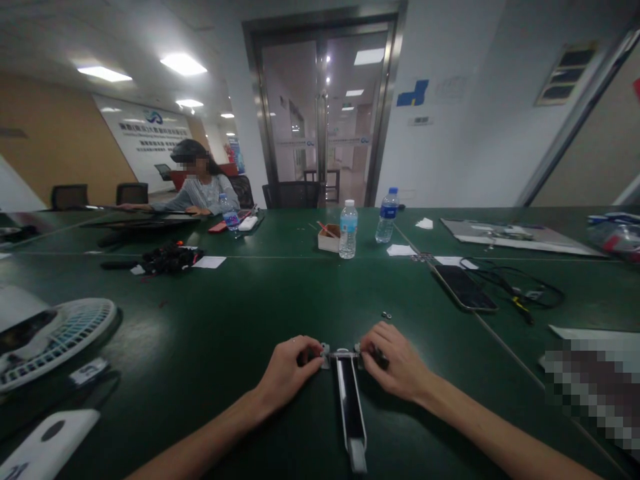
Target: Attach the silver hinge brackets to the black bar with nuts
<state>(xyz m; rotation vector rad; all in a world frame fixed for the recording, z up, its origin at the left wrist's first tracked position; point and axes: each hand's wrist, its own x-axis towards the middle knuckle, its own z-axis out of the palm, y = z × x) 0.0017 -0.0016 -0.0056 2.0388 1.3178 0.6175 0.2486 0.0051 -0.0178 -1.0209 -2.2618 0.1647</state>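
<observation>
Pinching one metal fitting point(325, 358), L hand point(293, 365) is working at the crossbar's point(342, 354) end; R hand point(395, 360) is pinching the matching fitting point(357, 349) opp. Long dark metal piece point(352, 403) is lying btwn. Both ends are prob. already sitting together; 2 ring-like bits point(386, 315) beyond are lying loose, seemingly unused. Farther out, open box point(327, 243) is holding reddish sticks point(326, 229); white-capped bottle point(349, 231) is standing beside, fill unclear.

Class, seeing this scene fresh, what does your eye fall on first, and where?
First, the left hand and right hand at lower centre, gripping opposite sides of the far end of a long, narrow device on the green table. Beyond them stand a white-capped bottle and a blue-capped bottle, with glass doors behind. Left of centre, a person in dark headgear sits at the far side.
</observation>
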